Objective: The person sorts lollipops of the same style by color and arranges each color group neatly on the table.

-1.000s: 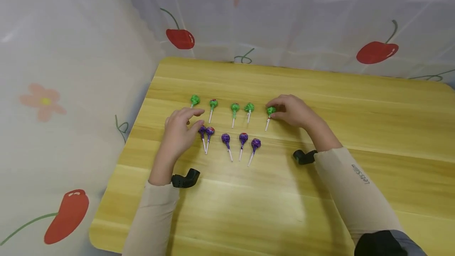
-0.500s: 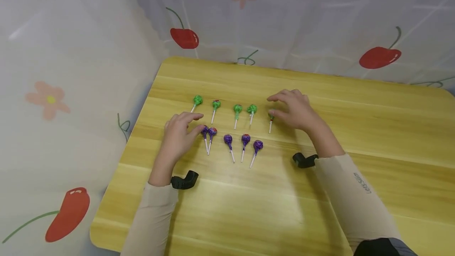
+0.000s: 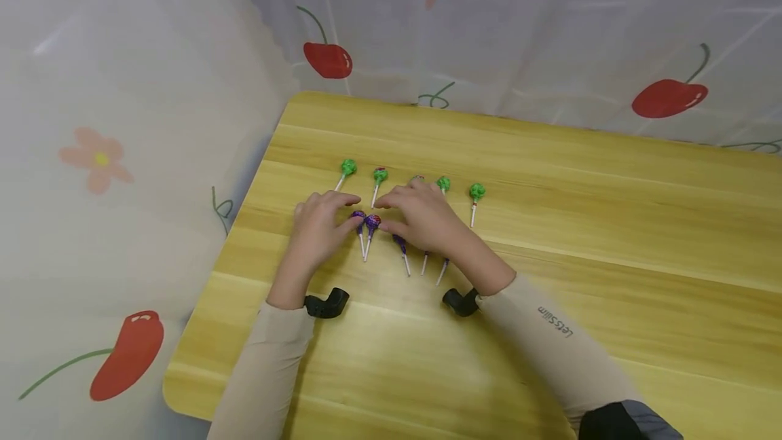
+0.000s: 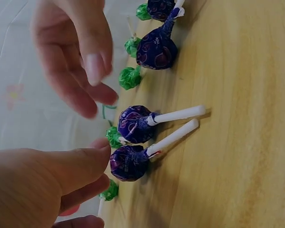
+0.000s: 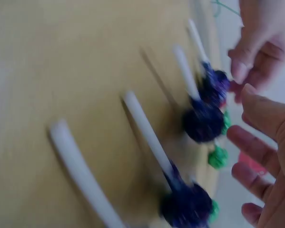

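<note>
My left hand [image 3: 320, 226] hovers just left of a pair of purple-wrapped lollipops [image 3: 373, 222], its fingers loosely bent. In the left wrist view, the left thumb and fingertips come right up to the head of the nearer purple lollipop [image 4: 129, 163]. My right hand [image 3: 424, 217] reaches in from the other side, thumb and forefinger apart and nothing between them. Beneath it, other purple lollipops [image 3: 405, 258] are partly covered, their white sticks showing. Beyond the hands, a row of green lollipops [image 3: 380, 175] lies along the table, one partly hidden by the right hand.
The wooden table [image 3: 391, 365] has a rounded left edge near the left arm. A pale curtain [image 3: 525, 32] with cherry and flower prints hangs behind and to the left. Farthest right in the row lies a green lollipop [image 3: 477, 191].
The right hand has let go of the rightmost green lollipop and swung left to the purple pair. The left hand has stayed beside that pair. The head view has shifted slightly.
</note>
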`<action>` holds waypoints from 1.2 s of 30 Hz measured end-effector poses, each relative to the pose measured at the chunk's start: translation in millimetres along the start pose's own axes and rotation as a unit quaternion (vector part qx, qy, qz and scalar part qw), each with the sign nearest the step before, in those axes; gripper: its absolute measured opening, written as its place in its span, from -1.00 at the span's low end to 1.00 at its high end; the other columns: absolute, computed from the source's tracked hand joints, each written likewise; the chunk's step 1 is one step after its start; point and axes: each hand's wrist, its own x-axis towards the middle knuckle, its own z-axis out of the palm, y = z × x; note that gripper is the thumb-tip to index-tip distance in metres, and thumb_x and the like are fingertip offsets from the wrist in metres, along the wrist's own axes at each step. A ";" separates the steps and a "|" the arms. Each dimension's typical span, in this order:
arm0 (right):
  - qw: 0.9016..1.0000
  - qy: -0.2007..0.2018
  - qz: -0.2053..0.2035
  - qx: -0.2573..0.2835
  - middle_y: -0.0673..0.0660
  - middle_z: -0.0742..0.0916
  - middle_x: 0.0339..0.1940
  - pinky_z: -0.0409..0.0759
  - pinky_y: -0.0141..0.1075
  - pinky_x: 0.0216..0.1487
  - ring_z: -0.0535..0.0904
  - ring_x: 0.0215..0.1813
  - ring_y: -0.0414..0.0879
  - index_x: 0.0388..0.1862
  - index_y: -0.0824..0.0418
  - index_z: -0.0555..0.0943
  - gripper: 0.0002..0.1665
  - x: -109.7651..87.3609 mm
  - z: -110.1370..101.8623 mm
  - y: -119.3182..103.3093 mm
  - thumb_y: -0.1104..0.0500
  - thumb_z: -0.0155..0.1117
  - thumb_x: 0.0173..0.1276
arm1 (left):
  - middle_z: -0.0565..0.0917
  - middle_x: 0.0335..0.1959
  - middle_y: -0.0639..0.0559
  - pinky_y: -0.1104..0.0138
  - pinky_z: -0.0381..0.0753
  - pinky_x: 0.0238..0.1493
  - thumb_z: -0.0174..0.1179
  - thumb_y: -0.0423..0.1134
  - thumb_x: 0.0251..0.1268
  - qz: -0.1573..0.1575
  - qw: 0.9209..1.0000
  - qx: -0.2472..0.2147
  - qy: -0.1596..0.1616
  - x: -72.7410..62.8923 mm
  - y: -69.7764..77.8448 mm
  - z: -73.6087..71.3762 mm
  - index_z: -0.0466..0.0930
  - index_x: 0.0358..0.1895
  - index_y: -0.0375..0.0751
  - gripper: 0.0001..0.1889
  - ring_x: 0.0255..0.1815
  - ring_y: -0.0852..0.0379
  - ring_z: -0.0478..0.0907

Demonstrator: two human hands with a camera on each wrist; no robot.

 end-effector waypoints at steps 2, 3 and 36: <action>1.000 -0.005 0.005 -0.007 -0.07 0.72 0.15 0.32 -0.04 0.10 0.48 0.12 -0.03 0.18 -0.05 0.65 -0.56 4.4 8.1 -2.0 -0.10 0.35 0.35 | 0.68 0.15 0.04 0.11 0.25 -0.07 0.33 -0.01 0.29 -0.001 1.000 0.008 -0.003 1.1 -0.2 2.2 0.66 0.14 -0.01 -0.61 -0.08 -0.03 0.48; 1.000 -0.006 0.004 -0.011 -0.07 0.73 0.13 0.32 -0.05 0.08 0.49 0.09 -0.03 0.17 -0.06 0.65 -0.56 6.3 11.4 -2.7 -0.11 0.35 0.35 | 0.68 0.14 0.03 0.11 0.25 -0.08 0.34 -0.01 0.28 -0.002 1.000 0.012 -0.003 1.3 -0.3 3.3 0.66 0.14 -0.01 -0.61 -0.08 -0.04 0.48; 0.999 -0.010 0.027 -0.041 -0.13 0.75 -0.24 0.27 -0.15 -0.08 0.40 -0.17 -0.06 -0.21 -0.04 0.69 -0.82 16.7 23.2 -15.1 -0.08 0.37 0.34 | 0.76 -0.03 0.02 -0.01 0.26 0.15 0.31 -0.15 0.33 -0.008 0.999 -0.028 -0.036 -15.8 -18.4 -34.7 0.70 0.04 -0.11 -0.73 -0.19 -0.03 0.52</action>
